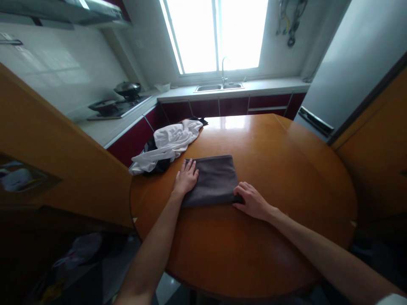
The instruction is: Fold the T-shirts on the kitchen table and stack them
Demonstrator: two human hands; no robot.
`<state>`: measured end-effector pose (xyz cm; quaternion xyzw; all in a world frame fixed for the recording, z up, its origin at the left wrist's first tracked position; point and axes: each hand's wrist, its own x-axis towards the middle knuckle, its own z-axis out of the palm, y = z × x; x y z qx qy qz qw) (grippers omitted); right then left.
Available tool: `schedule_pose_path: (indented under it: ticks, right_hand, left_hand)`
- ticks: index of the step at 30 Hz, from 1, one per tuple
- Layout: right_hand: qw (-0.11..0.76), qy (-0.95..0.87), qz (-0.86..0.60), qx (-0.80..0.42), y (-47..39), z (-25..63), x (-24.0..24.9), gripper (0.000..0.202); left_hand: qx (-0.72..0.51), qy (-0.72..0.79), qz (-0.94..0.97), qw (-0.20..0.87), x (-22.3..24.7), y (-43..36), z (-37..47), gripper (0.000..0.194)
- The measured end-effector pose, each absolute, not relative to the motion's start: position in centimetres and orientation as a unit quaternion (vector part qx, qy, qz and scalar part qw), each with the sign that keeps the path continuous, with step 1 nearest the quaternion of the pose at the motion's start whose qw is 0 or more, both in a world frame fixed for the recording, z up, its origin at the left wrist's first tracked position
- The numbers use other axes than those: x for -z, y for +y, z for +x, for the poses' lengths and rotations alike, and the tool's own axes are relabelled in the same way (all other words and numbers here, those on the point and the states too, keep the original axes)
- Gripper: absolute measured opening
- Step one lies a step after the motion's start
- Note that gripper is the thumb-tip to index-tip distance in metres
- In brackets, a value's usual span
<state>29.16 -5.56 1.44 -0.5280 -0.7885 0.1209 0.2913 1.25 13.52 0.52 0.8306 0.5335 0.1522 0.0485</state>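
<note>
A dark grey cloth [216, 180], folded into a flat rectangle, lies on the round wooden table [254, 254] in front of me. My left hand [187, 177] rests flat on its left side, fingers stretched out and pointing away from me. At the near right corner, my right hand [251, 200] has its thumb and fingers curled around the cloth's edge. Left of the cloth and farther back is a loose heap of white clothing [174, 137], with black fabric [159, 166] showing under it.
Behind the table runs a counter with a sink [219, 87] beneath a window. A stove with a lidded wok [127, 89] and a second pan [103, 106] stands at the left. A refrigerator [346, 63] rises at the right, and a wooden door [79, 148] borders the table's left side.
</note>
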Motion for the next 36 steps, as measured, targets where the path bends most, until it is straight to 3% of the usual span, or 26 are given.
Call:
schedule_pose_path:
  ticks: [5,9,12,19,25,31,36]
  right_hand:
    - [0.303,-0.783,-0.526,-0.134,-5.4,28.6,-1.4,0.015]
    - [0.342,-0.764,-0.527,-0.148,-5.5,29.2,-1.4,0.009]
    - [0.388,-0.704,-0.572,-0.162,-5.1,29.8,-0.9,0.015]
    - [0.379,-0.631,-0.646,-0.203,-4.4,30.2,-0.1,0.020]
    - [0.377,-0.610,-0.654,-0.243,-4.7,29.4,-0.5,0.018]
    - [0.411,-0.512,-0.664,-0.358,-2.6,30.1,-0.3,0.021]
    - [0.353,-0.464,-0.684,-0.439,-1.2,29.7,-0.8,0.013]
  left_hand:
    - [-0.193,0.531,0.820,0.096,-0.9,13.9,1.0,0.052]
    - [-0.379,0.513,0.742,0.208,-1.6,14.9,-1.2,0.049]
    - [-0.464,0.584,0.611,0.266,-1.9,15.4,-3.4,0.047]
    - [-0.409,0.628,0.574,0.330,-1.9,14.9,-4.4,0.040]
    - [-0.359,0.621,0.600,0.354,-2.7,14.0,-4.1,0.050]
    - [-0.358,0.624,0.610,0.332,-2.6,14.3,-4.3,0.039]
    - [-0.359,0.635,0.604,0.321,-2.1,14.8,-4.7,0.031]
